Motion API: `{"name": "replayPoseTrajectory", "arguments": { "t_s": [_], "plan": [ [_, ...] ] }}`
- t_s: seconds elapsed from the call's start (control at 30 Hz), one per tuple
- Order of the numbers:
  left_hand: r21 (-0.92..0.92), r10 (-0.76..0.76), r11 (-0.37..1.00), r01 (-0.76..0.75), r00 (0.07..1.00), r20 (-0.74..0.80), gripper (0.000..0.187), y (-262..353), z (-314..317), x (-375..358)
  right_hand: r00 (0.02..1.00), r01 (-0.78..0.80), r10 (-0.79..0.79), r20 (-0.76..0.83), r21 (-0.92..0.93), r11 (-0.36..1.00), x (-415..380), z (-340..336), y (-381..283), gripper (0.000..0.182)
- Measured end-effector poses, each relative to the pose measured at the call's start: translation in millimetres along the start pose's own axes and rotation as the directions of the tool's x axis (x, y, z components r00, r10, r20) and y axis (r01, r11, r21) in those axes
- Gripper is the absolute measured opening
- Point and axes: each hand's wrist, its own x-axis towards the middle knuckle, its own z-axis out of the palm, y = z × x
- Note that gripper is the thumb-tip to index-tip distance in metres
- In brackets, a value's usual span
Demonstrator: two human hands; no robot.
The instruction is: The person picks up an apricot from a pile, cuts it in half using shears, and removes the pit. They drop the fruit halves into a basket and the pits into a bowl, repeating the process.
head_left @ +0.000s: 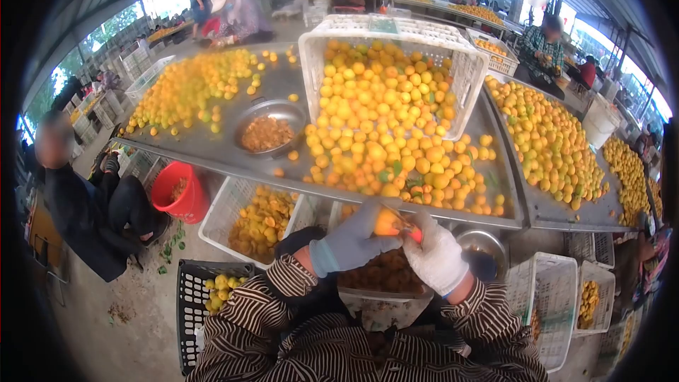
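My left hand point(356, 239), in a grey glove, grips a small orange citrus fruit point(386, 222) in front of my body. Close against it, my right hand point(434, 255) in a white glove is closed around a small red tool point(416, 234), whose working end meets the fruit and is too small to make out. Just beyond both hands, a heap of yellow-orange fruit point(389, 141) spills from a tipped white crate point(463, 71) onto the metal table point(212, 143). Below the hands is a bin point(385, 305) with brownish contents, partly covered by my arms.
A metal bowl point(266, 136) of peel-like scraps sits on the table. Below are a red bucket point(180, 192), a white crate of fruit point(258, 223), a black crate point(194, 311) and another steel bowl point(482, 251). A person point(85, 205) sits at left; others work farther back.
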Motion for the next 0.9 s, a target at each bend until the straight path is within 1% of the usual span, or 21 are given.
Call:
{"name": "replayPoseTrajectory", "arguments": {
  "t_s": [0.03,0.07,0.1,0.17,0.23,0.3,0.4,0.43,0.5,0.53,0.57,0.6,0.63,0.67,0.7,0.73,0.77,0.8,0.83,0.87,0.9],
  "plan": [
    [0.07,0.015,0.997,-0.014,1.0,-0.018,0.043,2.8,0.1,-1.9,1.0,0.015,-0.015,-0.011,-0.004,1.0,-2.3,1.4,-0.9,0.027],
    [0.073,0.036,0.997,-0.038,0.999,0.024,0.06,-5.6,-0.5,-4.9,0.999,0.022,-0.025,-0.039,-0.076,0.997,-5.9,3.2,-1.5,0.028],
    [0.083,0.052,0.995,-0.054,0.998,0.028,0.06,-3.2,1.4,-7.7,0.997,0.022,-0.033,-0.069,-0.147,0.989,-8.5,4.5,-1.8,0.029],
    [0.253,0.014,0.968,-0.004,0.999,-0.037,0.059,2.2,6.8,-12.9,0.993,0.053,-0.072,-0.088,-0.197,0.979,-11.4,4.9,-2.3,0.03],
    [0.286,0.017,0.958,-0.005,0.999,-0.043,0.059,5.1,13.7,-18.2,0.999,0.028,-0.031,-0.009,-0.232,0.972,-16.3,3.7,-2.3,0.031],
    [0.423,0.102,0.905,-0.043,0.988,-0.119,0.058,-1.1,22.4,-23.2,0.999,0.047,-0.05,-0.004,-0.245,0.968,-20.4,6.3,2.5,0.031],
    [0.457,0.059,0.889,0.012,0.988,-0.142,0.059,-2.2,32.8,-25.6,1.0,0.013,-0.015,-0.005,-0.227,0.974,-26.2,11.3,7.5,0.032],
    [0.457,0.057,0.889,0.015,0.988,-0.144,0.059,1.2,35.5,-26.2,0.999,-0.035,0.04,0.024,-0.167,0.985,-29.3,13.2,9.2,0.031],
    [0.471,-0.178,0.858,0.206,0.979,-0.103,0.059,14.6,37.5,-27.5,0.994,-0.085,0.092,0.063,-0.105,0.991,-36.3,16.6,9.0,0.03],
    [0.47,-0.183,0.857,0.212,0.977,-0.107,0.059,12.1,36.9,-29.0,0.992,-0.105,0.107,0.063,-0.037,0.994,-40.4,17.8,8.2,0.028],
    [0.456,-0.108,0.88,0.136,0.99,-0.088,0.06,8.6,36.2,-29.7,0.99,-0.125,0.123,0.064,0.031,0.992,-43.5,18.7,7.9,0.026],
    [0.44,-0.031,0.896,0.058,0.997,-0.068,0.06,7.3,35.7,-30.6,0.99,-0.127,0.125,0.071,0.032,0.991,-44.4,22.3,8.3,0.026],
    [0.437,-0.037,0.897,0.064,0.997,-0.069,0.06,7.3,33.6,-31.5,0.987,-0.13,0.092,0.128,0.33,0.935,-44.3,28.3,9.0,0.024],
    [0.361,-0.031,0.932,0.039,0.999,-0.027,0.06,13.8,28.4,-30.5,0.984,-0.142,0.047,0.172,0.597,0.789,-45.6,31.8,9.4,0.021],
    [0.279,-0.024,0.96,0.019,1.0,0.014,0.06,17.7,23.0,-30.0,0.982,-0.153,0.056,0.178,0.598,0.787,-45.5,27.3,12.5,0.021],
    [0.242,0.034,0.969,-0.045,0.998,0.049,0.059,18.2,17.7,-31.0,0.799,-0.574,-0.073,0.597,0.793,0.205,-42.6,17.4,18.3,0.021],
    [0.236,0.026,0.971,-0.038,0.998,0.053,0.059,22.7,13.2,-30.3,0.539,-0.838,-0.443,0.717,0.403,-0.368,-39.1,9.4,21.3,0.022],
    [0.056,-0.032,0.998,0.026,0.993,0.11,0.06,30.5,8.9,-28.9,0.514,-0.857,-0.291,0.807,0.467,-0.219,-39.7,-2.6,12.5,0.027],
    [-0.12,-0.076,0.988,0.098,0.982,0.172,0.061,34.6,7.5,-28.9,0.513,-0.857,-0.289,0.808,0.465,-0.221,-44.2,-7.1,6.3,0.027],
    [-0.239,-0.053,0.967,0.088,0.987,0.151,0.064,26.1,8.3,-28.2,0.515,-0.857,-0.204,0.833,0.496,-0.138,-46.9,-9.5,0.1,0.028],
    [-0.241,-0.052,0.967,0.087,0.988,0.147,0.064,20.7,8.6,-28.8,0.519,-0.855,-0.118,0.847,0.516,-0.051,-49.1,-13.0,-8.0,0.029]
  ]
}}
